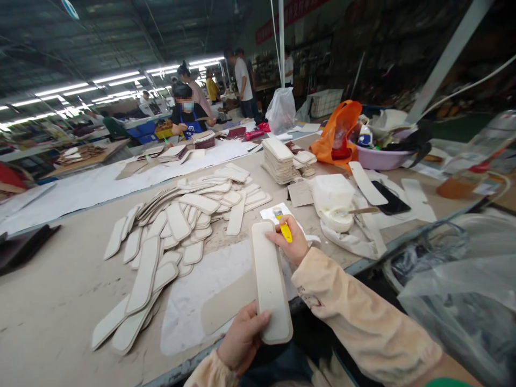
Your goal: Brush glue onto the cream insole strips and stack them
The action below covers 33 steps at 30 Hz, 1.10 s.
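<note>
My left hand (244, 333) grips the lower end of a long cream panel (271, 285) with rounded corners, thumb on its face. My right hand (293, 241) is closed around a small yellow-handled brush (284, 226) with a metal collar, and its thumb and fingertips also touch the panel's top edge. The panel is tilted up above the table's front edge. Beneath it, a flat beige piece (228, 302) lies on a white sheet (181, 312). To the left spreads a loose heap of similar cream panels (177, 220).
A neat stack of panels (278, 161) stands at the back. On the right are a white tub wrapped in plastic (334, 196), a dark phone (390, 198), an orange bag (336, 137), a purple basin (381, 157) and a bottle of amber liquid (459, 183). A co-worker (189, 113) works across the table.
</note>
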### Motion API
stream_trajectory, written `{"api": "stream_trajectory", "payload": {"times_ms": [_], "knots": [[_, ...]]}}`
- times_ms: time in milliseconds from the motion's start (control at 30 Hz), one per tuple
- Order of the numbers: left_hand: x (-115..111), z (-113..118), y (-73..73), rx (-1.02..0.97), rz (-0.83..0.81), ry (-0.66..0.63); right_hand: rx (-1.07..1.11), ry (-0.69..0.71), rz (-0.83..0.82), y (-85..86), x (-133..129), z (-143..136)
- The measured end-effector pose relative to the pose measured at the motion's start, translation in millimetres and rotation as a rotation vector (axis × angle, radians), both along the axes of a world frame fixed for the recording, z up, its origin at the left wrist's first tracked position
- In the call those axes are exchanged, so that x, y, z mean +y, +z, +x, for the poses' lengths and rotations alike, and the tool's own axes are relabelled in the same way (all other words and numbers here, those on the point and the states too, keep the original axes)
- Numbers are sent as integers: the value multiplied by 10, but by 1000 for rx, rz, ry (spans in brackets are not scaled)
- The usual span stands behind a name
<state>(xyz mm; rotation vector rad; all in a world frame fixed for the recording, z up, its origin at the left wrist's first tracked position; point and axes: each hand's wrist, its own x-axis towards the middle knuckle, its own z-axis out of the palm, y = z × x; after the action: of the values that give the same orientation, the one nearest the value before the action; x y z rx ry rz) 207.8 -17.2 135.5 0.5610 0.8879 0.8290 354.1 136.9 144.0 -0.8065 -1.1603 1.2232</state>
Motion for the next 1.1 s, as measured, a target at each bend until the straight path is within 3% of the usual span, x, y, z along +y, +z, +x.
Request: {"api": "stream_trajectory", "payload": {"times_ms": [267,1100], "knots": [[108,97,37,116,64,142,-4,24,7,-39,-33,-14],[49,109,-6,149,73,166,-145,1,27,-67,-41,-25]]}}
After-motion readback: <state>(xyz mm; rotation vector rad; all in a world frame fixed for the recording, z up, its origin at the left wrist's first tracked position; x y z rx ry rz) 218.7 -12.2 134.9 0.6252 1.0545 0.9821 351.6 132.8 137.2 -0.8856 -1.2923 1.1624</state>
